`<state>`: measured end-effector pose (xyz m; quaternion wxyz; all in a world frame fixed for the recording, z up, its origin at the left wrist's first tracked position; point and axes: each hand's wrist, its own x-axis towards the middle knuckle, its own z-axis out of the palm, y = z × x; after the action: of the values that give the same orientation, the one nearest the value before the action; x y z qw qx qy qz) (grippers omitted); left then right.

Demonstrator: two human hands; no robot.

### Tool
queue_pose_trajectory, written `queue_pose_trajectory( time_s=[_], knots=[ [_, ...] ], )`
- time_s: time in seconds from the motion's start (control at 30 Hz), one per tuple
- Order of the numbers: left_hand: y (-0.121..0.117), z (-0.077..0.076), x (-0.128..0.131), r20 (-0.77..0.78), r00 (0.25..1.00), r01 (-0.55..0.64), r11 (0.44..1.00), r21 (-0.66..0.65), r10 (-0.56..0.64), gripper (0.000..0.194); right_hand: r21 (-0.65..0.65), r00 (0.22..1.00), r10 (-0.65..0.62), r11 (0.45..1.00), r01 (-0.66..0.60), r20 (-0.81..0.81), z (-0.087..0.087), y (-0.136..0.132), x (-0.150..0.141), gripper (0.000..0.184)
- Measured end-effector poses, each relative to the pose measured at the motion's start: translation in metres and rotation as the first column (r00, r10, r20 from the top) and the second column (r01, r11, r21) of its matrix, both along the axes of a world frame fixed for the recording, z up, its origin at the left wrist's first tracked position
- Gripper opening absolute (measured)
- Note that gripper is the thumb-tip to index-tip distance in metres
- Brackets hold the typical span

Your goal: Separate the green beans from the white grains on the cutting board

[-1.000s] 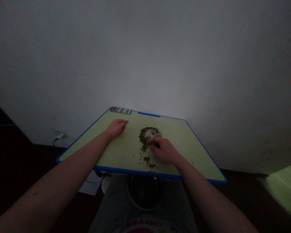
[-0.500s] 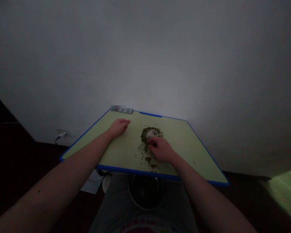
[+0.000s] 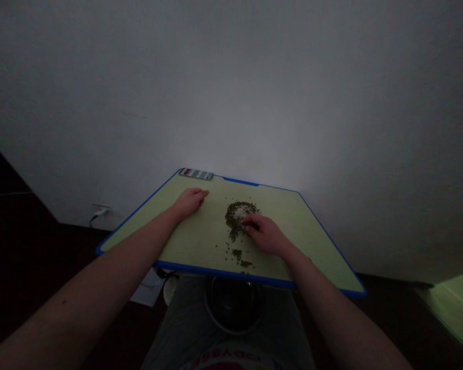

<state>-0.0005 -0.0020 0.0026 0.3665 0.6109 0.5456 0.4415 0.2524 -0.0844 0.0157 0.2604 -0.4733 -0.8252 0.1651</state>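
Note:
A pile of small dark green beans lies on the pale yellow board, ringing a patch of whitish grains that look like rice. My right hand is at the near right edge of this pile. Its fingers are bent, with a gap between thumb and fingertips, and nothing shows in them. Left of the pile, my left hand rests on the board with fingers curled in and no object visible. Smaller clumps of beans are scattered toward the board's front edge.
At the board's far left corner lies a phone with a lit screen. A dark round bowl sits between my legs below the blue front rim. The wall rises behind, with a plugged-in cable at left.
My right hand has moved slightly right and up, uncovering more beans at the near side of the pile. My left hand has stayed in place on the board.

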Motion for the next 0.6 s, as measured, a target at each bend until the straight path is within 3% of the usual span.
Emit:
queue_pose_trajectory(
  time_s=[0.6],
  knots=[
    [-0.001,0.001,-0.001,-0.039,0.999,-0.003,1.000,0.018,0.003,0.040,0.013,0.997,0.075,0.997,-0.075,0.015,-0.004,0.005,-0.020,0.020]
  ],
)
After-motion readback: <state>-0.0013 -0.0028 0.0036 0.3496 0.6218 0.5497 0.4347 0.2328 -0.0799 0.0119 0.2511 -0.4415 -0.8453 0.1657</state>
